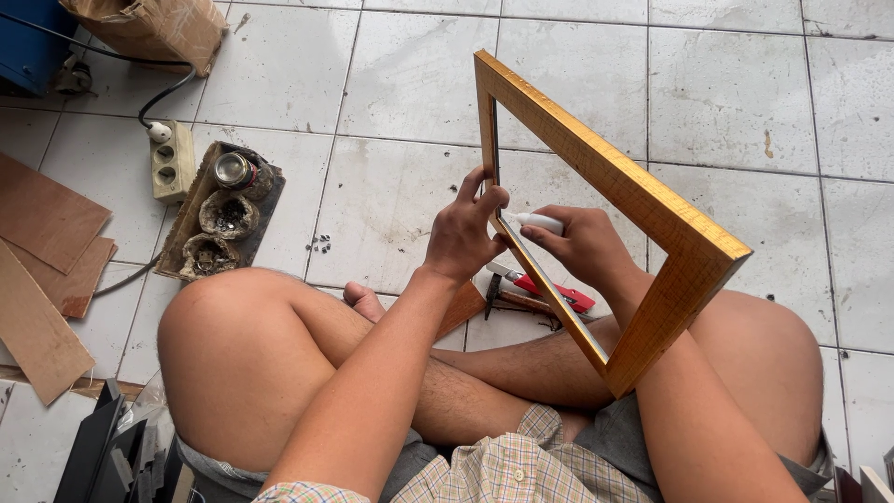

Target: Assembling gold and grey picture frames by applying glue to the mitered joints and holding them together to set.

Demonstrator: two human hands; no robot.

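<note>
Sitting cross-legged on the tiled floor [410,74], the person props a gold frame [643,200] upright at the centre-right, its lower corner resting near the right thigh. The left hand [461,233] pinches the frame's thin near edge, fingertips closed on it. The right hand [582,244] reaches through the opening and grips a small white tube [535,222], its tip at that same edge. Just below the hands, red-handled pliers [549,291] lie on the floor. At upper left sit a power strip [172,160] and a board [191,214] carrying tins; plywood sheets [42,251] lie at the left edge.
</note>
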